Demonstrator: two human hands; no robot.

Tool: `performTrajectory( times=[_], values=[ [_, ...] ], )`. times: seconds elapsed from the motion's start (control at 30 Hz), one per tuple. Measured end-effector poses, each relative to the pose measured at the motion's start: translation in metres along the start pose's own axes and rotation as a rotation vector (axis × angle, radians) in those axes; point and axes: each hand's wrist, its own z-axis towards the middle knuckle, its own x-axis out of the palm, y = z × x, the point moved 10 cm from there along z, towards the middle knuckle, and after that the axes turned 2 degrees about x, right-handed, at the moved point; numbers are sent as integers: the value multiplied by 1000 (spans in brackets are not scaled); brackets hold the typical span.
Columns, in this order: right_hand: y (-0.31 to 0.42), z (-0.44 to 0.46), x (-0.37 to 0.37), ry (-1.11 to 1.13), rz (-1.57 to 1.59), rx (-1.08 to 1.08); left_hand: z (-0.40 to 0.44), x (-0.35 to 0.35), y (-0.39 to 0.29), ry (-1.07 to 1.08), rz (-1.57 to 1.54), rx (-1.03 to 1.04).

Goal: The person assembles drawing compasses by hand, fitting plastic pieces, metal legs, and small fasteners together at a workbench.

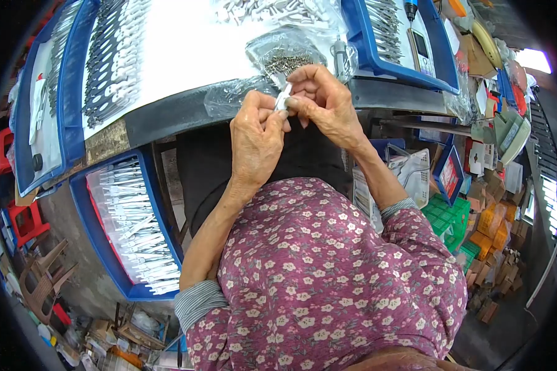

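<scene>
My left hand (pixel 257 139) is closed on the lower end of a small white plastic part (pixel 283 98), above the table's front edge. The fingers of my right hand (pixel 325 105) pinch the same part from the other side. Just behind my fingertips lies an open clear plastic bag of small brass-coloured screws (pixel 286 63). Many loose white parts (pixel 272 11) lie at the back of the white tabletop (pixel 179 55). Rows of dark flat pieces and white pieces (pixel 114 68) are laid out on the left.
Blue trays stand on the table at the left (pixel 74 93) and right (pixel 377 59); the right one holds a phone (pixel 421 46). Below left, a blue bin (pixel 80 191) holds long white parts. A white basket (pixel 419 179) and green crate (pixel 449 216) stand at the right.
</scene>
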Motion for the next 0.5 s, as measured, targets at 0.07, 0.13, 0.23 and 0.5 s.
performTrajectory(
  times=[0.07,0.13,0.23,0.5],
  values=[
    [2,-1,0,13,1,-4,-1,2,0,25,-24,-44],
    [8,-2,0,21,-44,-49,-1,2,-1,47,-46,-108],
    [10,-1,-1,1,-41,-47,0,3,0,54,-115,-128],
    [3,2,-2,6,78,9,0,4,2,97,-190,-157]
  ],
)
